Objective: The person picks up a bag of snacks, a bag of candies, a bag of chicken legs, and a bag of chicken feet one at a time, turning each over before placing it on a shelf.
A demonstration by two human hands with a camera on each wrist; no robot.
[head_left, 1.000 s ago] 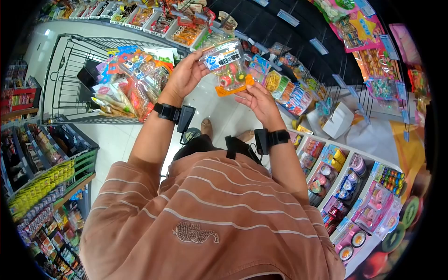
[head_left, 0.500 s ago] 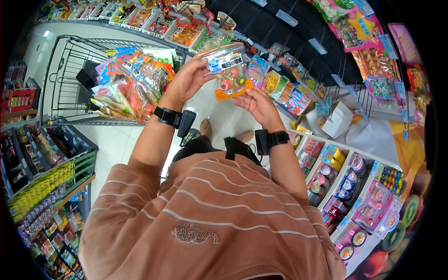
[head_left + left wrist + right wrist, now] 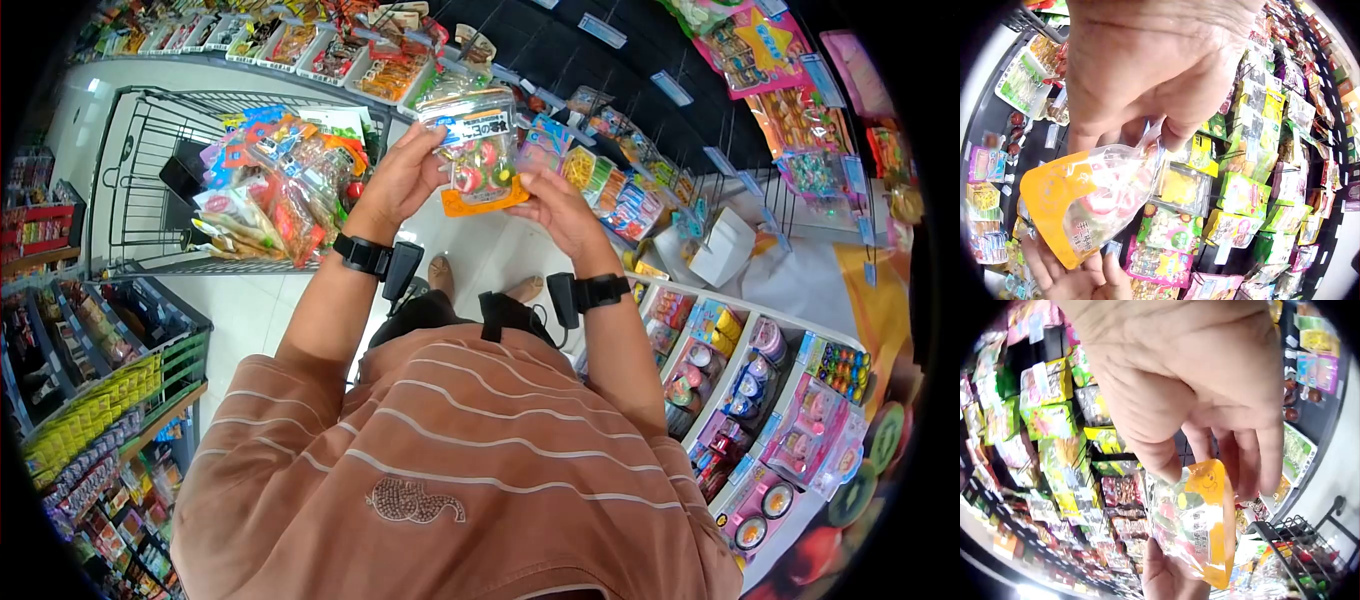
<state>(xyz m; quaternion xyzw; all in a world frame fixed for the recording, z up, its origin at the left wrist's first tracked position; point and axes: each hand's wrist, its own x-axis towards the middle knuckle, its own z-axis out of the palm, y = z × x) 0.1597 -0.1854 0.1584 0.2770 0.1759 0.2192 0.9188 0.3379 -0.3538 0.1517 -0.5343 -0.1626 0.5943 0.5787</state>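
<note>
A clear candy bag point(image 3: 480, 165) with a white and blue label and an orange bottom edge is held up in front of the body. Red and green round pieces show through the plastic. My left hand point(image 3: 408, 175) pinches its upper left side between thumb and fingers. At the lower right corner, my right hand point(image 3: 565, 210) grips the orange edge, thumb on top. In the left wrist view the bag point(image 3: 1110, 197) bulges below the left hand point(image 3: 1154, 69). The right wrist view has the right hand point(image 3: 1191, 381) at the orange strip.
A wire shopping cart point(image 3: 150, 180) stands at the left with a pile of packaged snacks point(image 3: 280, 180) in it. Trays of snacks point(image 3: 390, 75) line the shelf ahead. Hanging packs point(image 3: 800, 140) and a toy-like candy display point(image 3: 740, 400) are at the right. Another rack point(image 3: 100, 400) stands left.
The bag has turned slightly and tilted, its label now catching glare. My right hand's fingers have shifted along the orange edge; my left hand keeps its hold.
</note>
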